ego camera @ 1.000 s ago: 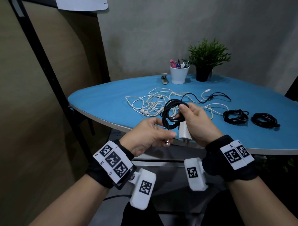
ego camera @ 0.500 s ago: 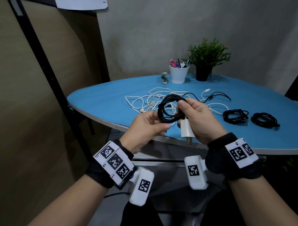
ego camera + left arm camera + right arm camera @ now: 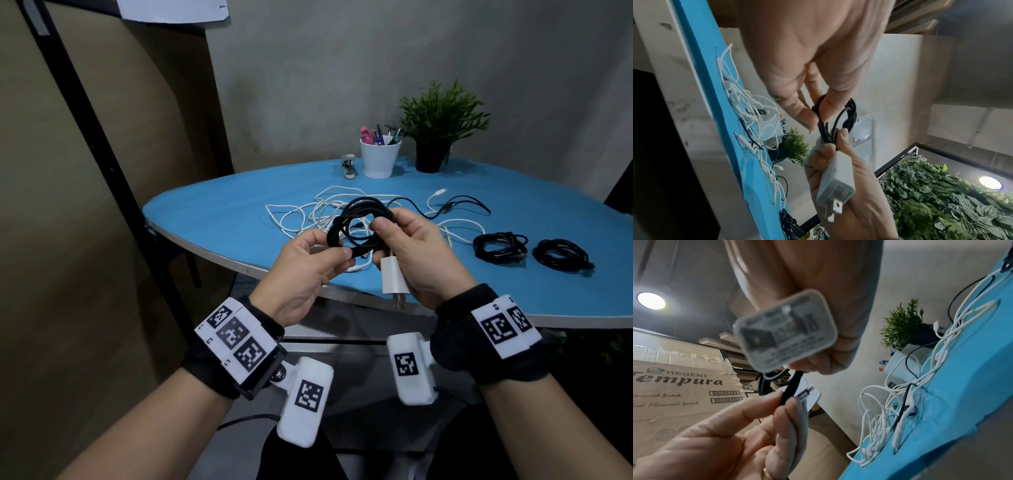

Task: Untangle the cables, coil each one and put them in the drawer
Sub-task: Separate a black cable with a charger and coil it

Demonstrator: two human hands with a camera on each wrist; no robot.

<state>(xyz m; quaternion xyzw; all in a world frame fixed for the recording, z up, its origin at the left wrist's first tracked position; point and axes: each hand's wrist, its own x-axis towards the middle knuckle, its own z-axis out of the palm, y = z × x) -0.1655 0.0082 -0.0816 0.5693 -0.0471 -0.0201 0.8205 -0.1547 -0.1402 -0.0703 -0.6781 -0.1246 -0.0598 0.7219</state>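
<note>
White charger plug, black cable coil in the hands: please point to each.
white charger plug (image 3: 393, 276), head view, on its flat white body.
black cable coil (image 3: 356, 222), head view, on the upper loops.

Looks like a small office or makeshift workroom: blue table (image 3: 219, 219) against a bare grey wall (image 3: 342, 75), white cup of pens (image 3: 380, 156), potted plant (image 3: 442, 120), taped cardboard snack box (image 3: 680, 386), leafy wall panel (image 3: 951, 203).
</note>
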